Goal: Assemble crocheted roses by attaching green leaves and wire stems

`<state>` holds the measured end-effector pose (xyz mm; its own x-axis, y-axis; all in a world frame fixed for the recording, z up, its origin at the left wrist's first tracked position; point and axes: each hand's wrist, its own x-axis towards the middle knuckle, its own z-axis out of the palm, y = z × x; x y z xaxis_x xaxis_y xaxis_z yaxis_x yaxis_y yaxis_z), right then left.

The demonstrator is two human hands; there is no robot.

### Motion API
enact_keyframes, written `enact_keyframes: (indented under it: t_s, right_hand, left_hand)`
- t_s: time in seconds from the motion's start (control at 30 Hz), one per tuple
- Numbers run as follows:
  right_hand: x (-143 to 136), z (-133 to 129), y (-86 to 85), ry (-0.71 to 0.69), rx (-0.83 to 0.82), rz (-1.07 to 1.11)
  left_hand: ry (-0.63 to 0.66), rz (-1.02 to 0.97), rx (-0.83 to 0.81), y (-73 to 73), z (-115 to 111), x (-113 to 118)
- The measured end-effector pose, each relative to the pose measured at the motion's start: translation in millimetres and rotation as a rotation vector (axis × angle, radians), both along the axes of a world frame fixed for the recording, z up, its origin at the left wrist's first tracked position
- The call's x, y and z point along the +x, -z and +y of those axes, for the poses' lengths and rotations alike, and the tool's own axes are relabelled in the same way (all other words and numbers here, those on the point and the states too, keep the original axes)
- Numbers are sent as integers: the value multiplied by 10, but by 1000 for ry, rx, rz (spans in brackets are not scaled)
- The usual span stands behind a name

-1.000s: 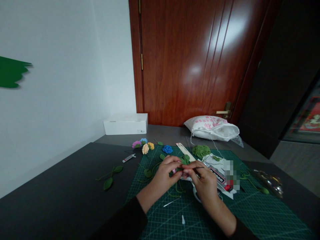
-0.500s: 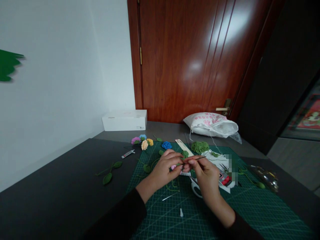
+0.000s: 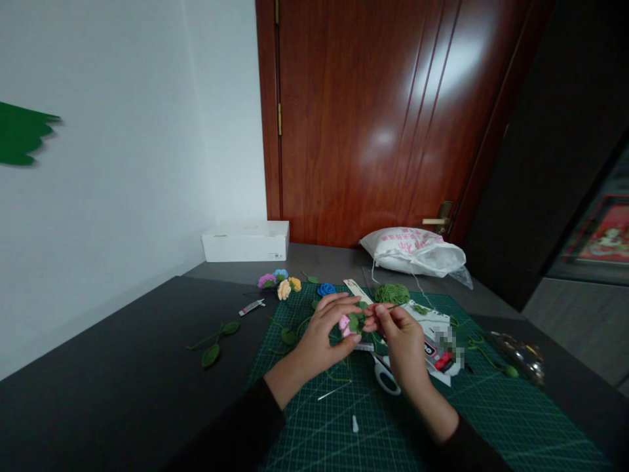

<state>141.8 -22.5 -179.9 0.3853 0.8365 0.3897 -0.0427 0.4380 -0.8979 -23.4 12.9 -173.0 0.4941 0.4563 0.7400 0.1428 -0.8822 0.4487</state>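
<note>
My left hand [image 3: 325, 333] curls around a small pink crocheted flower [image 3: 344, 326] with green yarn leaves or sepals at its base, thumb below and fingers above. Close on its right, my right hand [image 3: 403, 337] pinches the flower's thin dark stem [image 3: 393, 307] between thumb and fingertips. Part of the flower is hidden behind the left fingers. Under the hands lies a green cutting mat [image 3: 314, 439]. Scissors with white handles [image 3: 388, 380] rest below the right hand. A thin metal needle or hook [image 3: 334, 391] and a small white cap [image 3: 354, 423] lie nearer to me.
Crocheted flowers [image 3: 284, 288], a blue rose [image 3: 326, 290], a glue tube [image 3: 251, 307] and leaves [image 3: 211, 355] lie left and behind. Green yarn [image 3: 392, 293], a ruler [image 3: 354, 286], packaging [image 3: 432, 351] and a white sack [image 3: 413, 250] are right. A white box [image 3: 246, 242] stands at the back.
The pink flower has turned into clearer view between my hands. My left fingers have spread wider around it, and my right hand has shifted slightly left. The camera view has tilted a little.
</note>
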Motion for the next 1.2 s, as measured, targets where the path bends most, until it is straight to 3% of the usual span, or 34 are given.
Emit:
enact_keyframes:
  t_s: [0.13, 0.4, 0.67, 0.87, 1.2]
  right_hand:
    - [-31, 19, 9, -43, -6, 76]
    - [-20, 14, -22, -58, -24, 136]
    - [-19, 10, -19, -46, -41, 103]
    - [-13, 11, -17, -20, -62, 80]
    - [23, 47, 26, -8, -37, 124]
  left_hand:
    - [91, -76, -24, -3, -26, 23]
    - [178, -42, -86, -78, -6, 11]
    - [176, 138, -37, -21, -9, 9]
    - [81, 258, -29, -45, -65, -10]
    - [132, 84, -84, 8, -47, 5]
